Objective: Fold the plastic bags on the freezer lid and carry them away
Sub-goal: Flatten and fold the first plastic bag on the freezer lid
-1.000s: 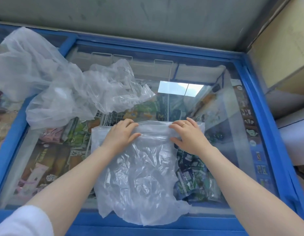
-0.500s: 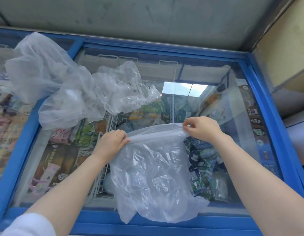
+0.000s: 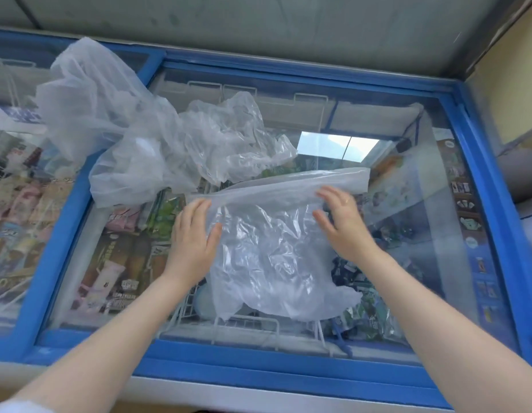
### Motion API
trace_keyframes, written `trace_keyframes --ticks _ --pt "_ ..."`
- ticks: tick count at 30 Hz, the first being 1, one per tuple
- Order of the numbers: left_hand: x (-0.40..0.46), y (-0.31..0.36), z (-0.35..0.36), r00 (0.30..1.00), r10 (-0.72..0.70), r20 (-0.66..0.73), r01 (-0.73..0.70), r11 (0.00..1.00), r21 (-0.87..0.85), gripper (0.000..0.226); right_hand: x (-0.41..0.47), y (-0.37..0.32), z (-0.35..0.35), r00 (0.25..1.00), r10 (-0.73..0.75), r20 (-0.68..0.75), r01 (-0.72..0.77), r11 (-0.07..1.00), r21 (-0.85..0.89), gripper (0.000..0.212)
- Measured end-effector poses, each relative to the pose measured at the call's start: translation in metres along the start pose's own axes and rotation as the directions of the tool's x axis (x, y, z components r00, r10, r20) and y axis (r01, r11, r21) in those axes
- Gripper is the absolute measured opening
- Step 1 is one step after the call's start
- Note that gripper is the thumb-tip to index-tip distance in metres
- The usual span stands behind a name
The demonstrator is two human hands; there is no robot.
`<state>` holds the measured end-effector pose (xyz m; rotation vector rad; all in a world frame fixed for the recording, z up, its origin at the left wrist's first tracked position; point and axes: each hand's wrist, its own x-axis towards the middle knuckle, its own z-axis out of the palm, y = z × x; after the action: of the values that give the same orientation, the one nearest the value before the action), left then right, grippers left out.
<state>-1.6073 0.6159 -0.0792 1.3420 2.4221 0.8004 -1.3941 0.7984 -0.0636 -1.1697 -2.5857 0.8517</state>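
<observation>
Both hands [image 3: 267,231] now flat on bag [image 3: 276,248], top edge folded.

I look down on the blue-framed glass freezer lid [image 3: 378,347], where a flattened clear plastic bag [image 3: 276,251] lies on the pane. Beyond and left of that bag, a heap of crumpled clear bags [image 3: 157,138] sprawls across the lid's blue divider.

past my fingertips i see a grey, scuffed wall [image 3: 258,28]. off to the right of my right hand stands a yellowish wall [image 3: 509,84]. daylight glints on glass ahead.
</observation>
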Motion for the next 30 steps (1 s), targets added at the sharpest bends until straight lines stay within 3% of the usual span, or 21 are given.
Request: trace_keyframes --ticks 2,4,7,9,12,15,17,19,22,24,27,30 --pt "-0.043 0.0 0.003 0.993 -0.115 0.012 0.116 0.984 -0.137 0.074 -0.043 -0.002 0.007 0.982 -0.131 0.132 0.118 0.988 0.103 0.06" --pt "-0.081 -0.002 0.01 0.964 -0.235 0.123 0.258 0.939 -0.227 0.085 -0.072 0.006 0.013 0.955 -0.169 0.244 0.14 0.981 0.132 0.083" --pt "-0.123 0.002 0.021 0.909 -0.287 0.302 0.366 0.896 -0.25 0.097 -0.095 0.021 0.015 0.926 -0.166 0.34 0.18 0.984 -0.011 0.109" --pt "-0.133 0.009 0.027 0.916 -0.276 0.292 0.359 0.889 -0.284 0.104 -0.104 0.027 0.017 0.912 -0.15 0.382 0.217 0.966 -0.14 0.115" --pt "-0.128 0.022 0.033 0.947 -0.292 0.134 0.321 0.879 -0.352 0.089 -0.116 0.029 0.025 0.941 -0.146 0.306 0.203 0.965 -0.164 0.09" --pt "-0.121 0.033 0.034 0.956 -0.288 0.048 0.284 0.881 -0.379 0.057 -0.115 0.017 0.023 0.987 0.069 0.148 -0.096 0.979 0.178 0.058" --pt "-0.117 0.038 0.03 0.948 -0.319 0.012 0.295 0.86 -0.416 0.044 -0.112 0.009 0.013 0.973 0.156 0.171 -0.205 0.922 0.327 0.046" --pt "-0.111 0.043 0.021 0.921 -0.389 -0.023 0.329 0.808 -0.488 0.041 -0.112 0.014 0.003 0.961 0.133 0.243 -0.227 0.88 0.417 0.035" --pt "-0.104 0.037 -0.001 0.894 -0.443 -0.064 0.326 0.743 -0.585 0.039 -0.116 0.024 -0.015 0.913 0.16 0.376 -0.383 0.652 0.654 0.024" --pt "-0.104 0.023 -0.015 0.883 -0.458 -0.098 0.335 0.764 -0.552 0.041 -0.119 0.029 -0.019 0.919 0.302 0.253 -0.382 0.525 0.76 0.018" --pt "-0.109 0.003 -0.024 0.874 -0.475 -0.106 0.379 0.801 -0.463 0.035 -0.12 0.02 -0.011 0.835 0.544 0.087 -0.392 0.476 0.787 0.022" --pt "-0.12 -0.011 -0.023 0.89 -0.454 -0.034 0.402 0.819 -0.41 0.035 -0.124 0.008 0.002 0.785 0.567 0.25 -0.469 0.281 0.837 0.013"
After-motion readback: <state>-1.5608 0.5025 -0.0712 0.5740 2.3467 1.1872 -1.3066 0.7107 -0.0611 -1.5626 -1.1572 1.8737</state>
